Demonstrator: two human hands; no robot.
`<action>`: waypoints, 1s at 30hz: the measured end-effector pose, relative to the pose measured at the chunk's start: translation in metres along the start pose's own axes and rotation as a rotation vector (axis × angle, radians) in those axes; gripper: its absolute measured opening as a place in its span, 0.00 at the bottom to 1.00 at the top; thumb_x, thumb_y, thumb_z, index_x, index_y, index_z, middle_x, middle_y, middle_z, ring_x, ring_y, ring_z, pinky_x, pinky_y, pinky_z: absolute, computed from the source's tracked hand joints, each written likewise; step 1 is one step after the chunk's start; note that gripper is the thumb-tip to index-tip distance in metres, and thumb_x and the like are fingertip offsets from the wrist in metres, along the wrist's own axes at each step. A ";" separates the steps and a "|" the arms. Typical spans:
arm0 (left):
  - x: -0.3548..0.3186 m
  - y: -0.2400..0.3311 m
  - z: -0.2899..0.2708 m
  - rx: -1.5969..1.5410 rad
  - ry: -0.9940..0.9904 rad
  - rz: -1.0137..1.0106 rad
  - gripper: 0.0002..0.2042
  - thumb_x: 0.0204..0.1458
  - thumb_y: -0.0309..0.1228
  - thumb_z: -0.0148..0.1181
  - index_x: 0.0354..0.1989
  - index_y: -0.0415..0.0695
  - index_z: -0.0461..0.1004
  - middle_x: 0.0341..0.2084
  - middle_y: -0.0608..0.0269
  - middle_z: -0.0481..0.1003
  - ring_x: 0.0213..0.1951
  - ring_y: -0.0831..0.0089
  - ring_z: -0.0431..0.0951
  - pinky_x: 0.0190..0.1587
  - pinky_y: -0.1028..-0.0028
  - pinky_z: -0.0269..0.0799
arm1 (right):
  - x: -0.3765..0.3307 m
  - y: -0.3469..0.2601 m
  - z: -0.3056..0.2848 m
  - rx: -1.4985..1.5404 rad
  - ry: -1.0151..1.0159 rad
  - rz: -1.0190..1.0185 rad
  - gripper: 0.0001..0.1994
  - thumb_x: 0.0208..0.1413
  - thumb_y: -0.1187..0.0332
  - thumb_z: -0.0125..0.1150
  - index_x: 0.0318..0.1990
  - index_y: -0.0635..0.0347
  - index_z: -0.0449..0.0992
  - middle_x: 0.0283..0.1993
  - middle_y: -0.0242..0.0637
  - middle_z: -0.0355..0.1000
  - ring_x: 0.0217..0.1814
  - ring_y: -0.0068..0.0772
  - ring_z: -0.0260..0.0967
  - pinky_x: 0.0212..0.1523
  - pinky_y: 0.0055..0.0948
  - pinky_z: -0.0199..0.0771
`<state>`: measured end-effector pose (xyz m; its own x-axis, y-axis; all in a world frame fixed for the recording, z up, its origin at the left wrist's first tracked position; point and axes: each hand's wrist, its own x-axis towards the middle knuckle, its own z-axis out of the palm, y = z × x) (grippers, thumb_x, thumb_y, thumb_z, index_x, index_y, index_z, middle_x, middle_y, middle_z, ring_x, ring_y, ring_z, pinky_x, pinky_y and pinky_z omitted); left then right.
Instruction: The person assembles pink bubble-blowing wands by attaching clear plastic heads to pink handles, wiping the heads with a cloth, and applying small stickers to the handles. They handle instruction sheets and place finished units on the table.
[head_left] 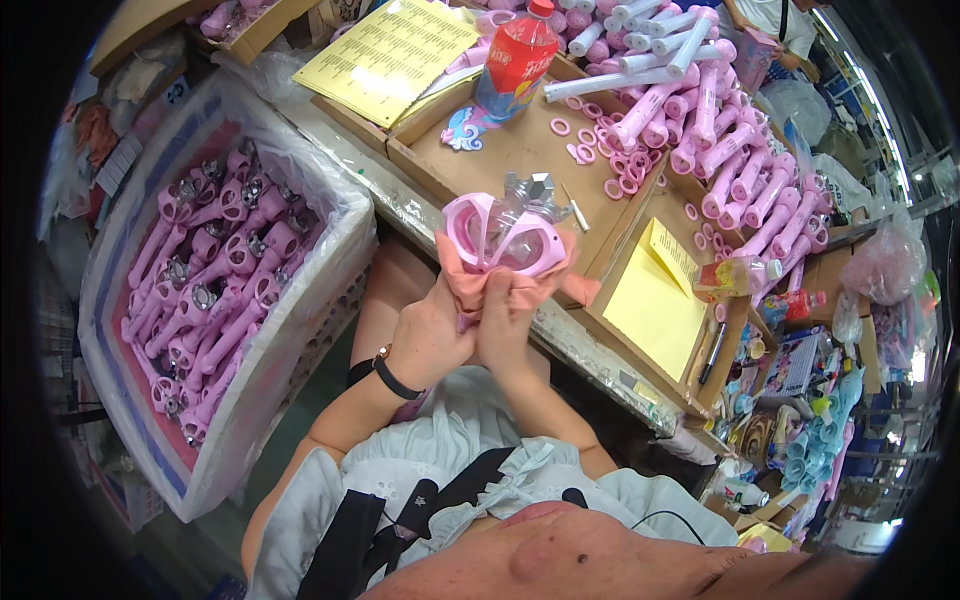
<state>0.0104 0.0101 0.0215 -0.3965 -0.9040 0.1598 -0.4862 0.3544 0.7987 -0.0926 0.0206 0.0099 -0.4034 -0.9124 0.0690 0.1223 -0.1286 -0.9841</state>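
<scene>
While clasped in left grip [437,332] and right grip [503,322], orange cloth [460,286] against pink wand [552,245]; wands [232,340] in crate [300,330]

Wand [548,255]: handle mostly hidden by left hand [435,325], right hand [503,322], orange cloth [523,290]. Yellow sheet [392,60], left edge of desk [600,364]: print too small to read.

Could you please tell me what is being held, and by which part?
The left hand and right hand hold a pink toy wand through orange cloth, below its openwork head.
</scene>
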 end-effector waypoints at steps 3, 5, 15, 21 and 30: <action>-0.004 0.002 -0.002 0.110 0.080 0.115 0.34 0.42 0.34 0.62 0.57 0.37 0.55 0.32 0.43 0.74 0.31 0.45 0.76 0.31 0.57 0.73 | 0.018 -0.019 -0.031 0.240 -0.079 0.190 0.12 0.58 0.65 0.54 0.38 0.67 0.66 0.32 0.37 0.71 0.31 0.22 0.68 0.34 0.19 0.65; -0.006 0.004 -0.002 -0.018 -0.015 0.019 0.34 0.43 0.36 0.62 0.58 0.37 0.54 0.31 0.41 0.74 0.31 0.44 0.76 0.32 0.57 0.73 | 0.040 -0.035 -0.052 0.387 -0.170 0.221 0.11 0.56 0.65 0.56 0.30 0.67 0.75 0.26 0.33 0.74 0.25 0.20 0.70 0.27 0.17 0.68; 0.004 -0.006 -0.010 -0.824 -0.571 -0.256 0.31 0.48 0.34 0.63 0.57 0.37 0.54 0.38 0.55 0.73 0.30 0.71 0.78 0.31 0.73 0.74 | 0.049 -0.018 -0.064 0.799 -0.103 0.249 0.12 0.51 0.65 0.60 0.37 0.64 0.71 0.35 0.36 0.73 0.34 0.24 0.71 0.38 0.18 0.71; 0.024 -0.016 0.003 -0.856 -0.222 -0.190 0.28 0.49 0.34 0.64 0.54 0.35 0.58 0.42 0.59 0.70 0.39 0.77 0.74 0.39 0.76 0.72 | 0.015 0.002 -0.037 -0.038 0.160 -0.258 0.25 0.62 0.60 0.47 0.59 0.69 0.58 0.60 0.42 0.58 0.61 0.32 0.55 0.60 0.30 0.53; 0.020 -0.019 0.006 -0.797 -0.043 0.020 0.30 0.50 0.35 0.63 0.58 0.37 0.57 0.52 0.58 0.68 0.53 0.74 0.67 0.54 0.74 0.63 | -0.017 0.021 -0.018 0.467 -0.076 0.033 0.36 0.62 0.44 0.36 0.68 0.61 0.40 0.67 0.39 0.49 0.66 0.33 0.51 0.64 0.34 0.51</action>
<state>0.0066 -0.0132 0.0060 -0.4366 -0.8837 0.1685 0.2179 0.0779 0.9729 -0.0995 0.0408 -0.0149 -0.3268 -0.9426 0.0683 0.5357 -0.2442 -0.8083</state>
